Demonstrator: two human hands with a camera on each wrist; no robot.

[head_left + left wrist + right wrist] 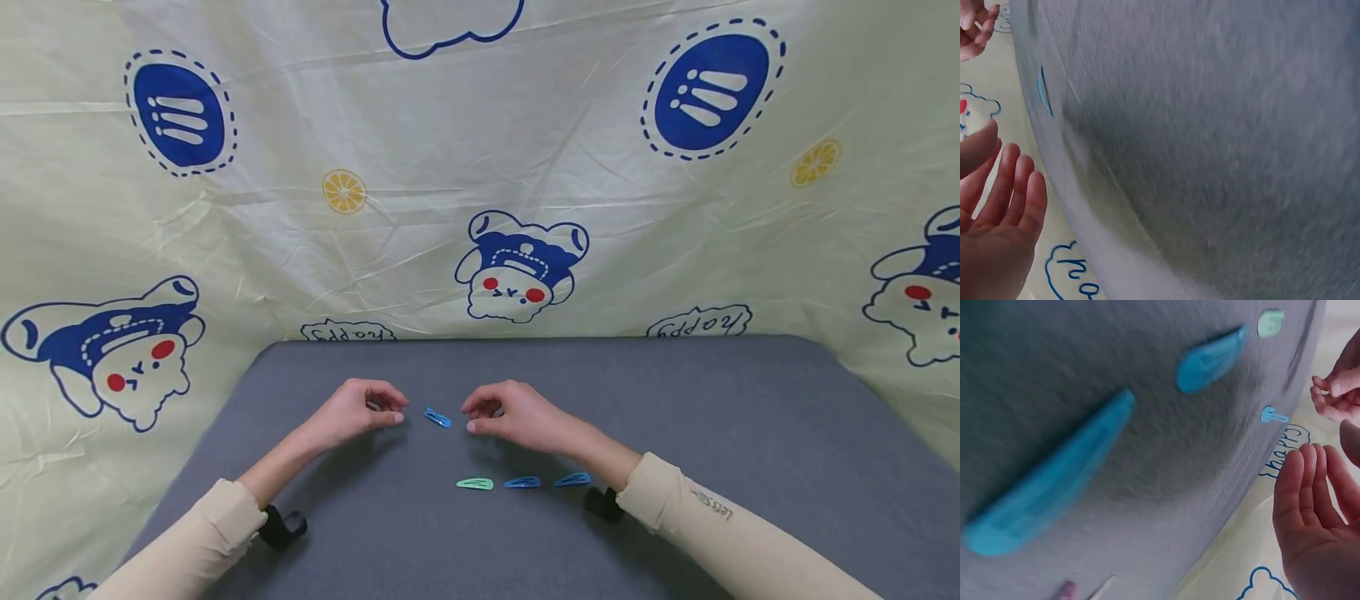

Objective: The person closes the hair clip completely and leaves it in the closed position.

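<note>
A blue snap hair clip (438,417) lies at a slant on the table between my two hands; in the right wrist view this clip (1272,415) seems to have its parts spread. My left hand (367,407) hovers just left of it, fingers loosely bent and holding nothing. On its other side is my right hand (513,411), likewise relaxed, thumb apart from the fingers. Nearer the front, a green hair clip (475,483), a blue hair clip (522,482) and another blue hair clip (573,479) lie in a row.
The clips lie on a grey cloth-covered table (390,533). A pale printed curtain (420,267) hangs behind its far edge. At the bottom of the right wrist view, a pink piece (1067,590) and a thin whitish piece (1102,587) are partly cut off.
</note>
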